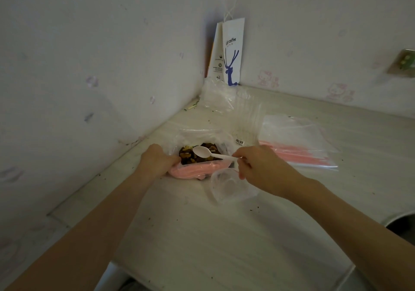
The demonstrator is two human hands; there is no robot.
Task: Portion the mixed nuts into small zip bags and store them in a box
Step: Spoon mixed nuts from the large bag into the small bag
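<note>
A pink bowl point(190, 171) lined with a clear plastic bag holds dark mixed nuts point(190, 156) near the table's left edge. My left hand point(157, 159) grips the bowl's left rim and the bag's edge. My right hand point(256, 164) pinches the handle of a white plastic spoon point(203, 151), whose empty bowl hovers over the nuts. A small clear zip bag point(229, 186) lies open-mouthed on the table just in front of the pink bowl, below my right hand.
A stack of clear zip bags with pink seals point(296, 142) lies to the right. A clear plastic box point(244, 113) and crumpled plastic point(216, 97) sit behind, beside a white coffee paper bag point(231, 52) in the corner. A metal pot rim point(402, 221) shows at right.
</note>
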